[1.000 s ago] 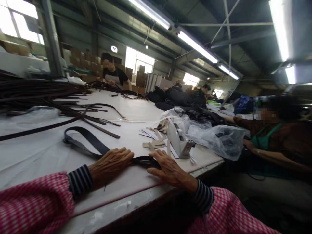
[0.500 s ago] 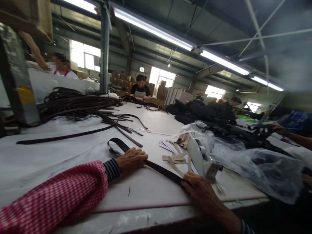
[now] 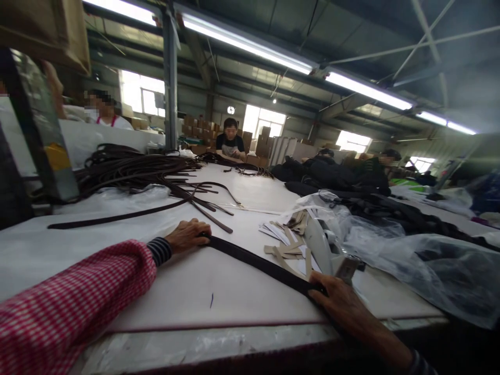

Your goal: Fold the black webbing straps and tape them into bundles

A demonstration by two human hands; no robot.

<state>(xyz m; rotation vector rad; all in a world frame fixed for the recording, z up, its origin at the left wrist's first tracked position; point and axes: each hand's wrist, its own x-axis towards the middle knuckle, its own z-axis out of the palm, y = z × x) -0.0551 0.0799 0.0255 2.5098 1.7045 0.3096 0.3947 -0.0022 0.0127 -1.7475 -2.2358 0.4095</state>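
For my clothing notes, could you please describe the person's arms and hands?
The left hand and right hand are bare, without gloves. The left arm wears a red-and-white checked sleeve over a dark striped cuff. The right cuff, barely in view, looks striped too.

White work table (image 3: 203,291) carries a dark belt (image 3: 253,263), piled brown straps (image 3: 133,169), paper strips (image 3: 287,237) and clear plastic sheeting (image 3: 410,260).

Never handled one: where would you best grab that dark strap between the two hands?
Probably grip the strap mid-length from above, across its narrow width: it lies flat on the table, and the left hand and right hand hold its ends.
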